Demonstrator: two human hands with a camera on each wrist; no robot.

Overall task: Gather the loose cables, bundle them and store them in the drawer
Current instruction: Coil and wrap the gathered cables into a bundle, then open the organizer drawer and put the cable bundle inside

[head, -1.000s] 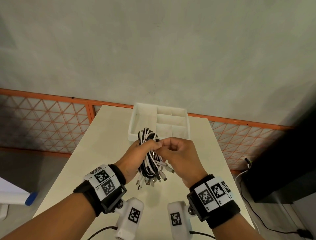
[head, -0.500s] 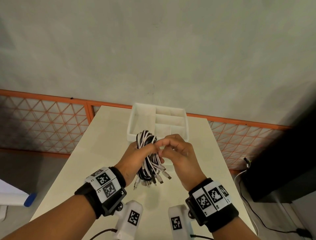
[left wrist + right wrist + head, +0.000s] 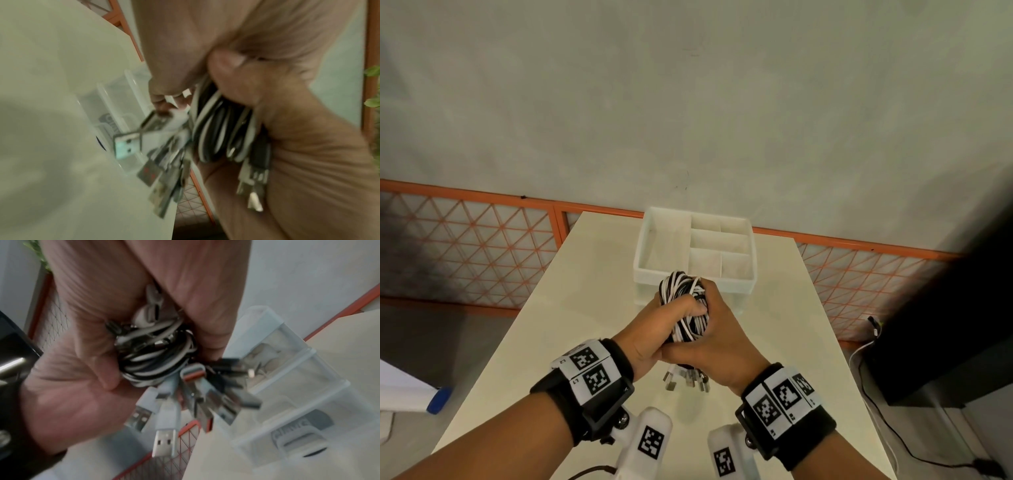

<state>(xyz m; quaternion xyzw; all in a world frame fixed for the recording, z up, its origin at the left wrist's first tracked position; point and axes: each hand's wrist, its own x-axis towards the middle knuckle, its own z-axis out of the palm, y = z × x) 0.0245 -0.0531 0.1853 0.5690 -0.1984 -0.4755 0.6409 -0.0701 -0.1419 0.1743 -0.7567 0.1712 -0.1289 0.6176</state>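
Two hands, one cable bundle, one drawer unit, one table.
One left hand (image 3: 654,329) and one right hand (image 3: 722,346) hold one black-and-white cable bundle (image 3: 685,308) just before the one compartmented drawer unit (image 3: 693,277); one table (image 3: 585,291) lies beneath it.

Right hand (image 3: 717,337) now seemingly wraps the cable bundle (image 3: 686,310).

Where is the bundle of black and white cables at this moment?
In the head view, the bundle of black and white cables is held between the left hand and right hand, above the cream table, just in front of the white compartmented drawer unit.
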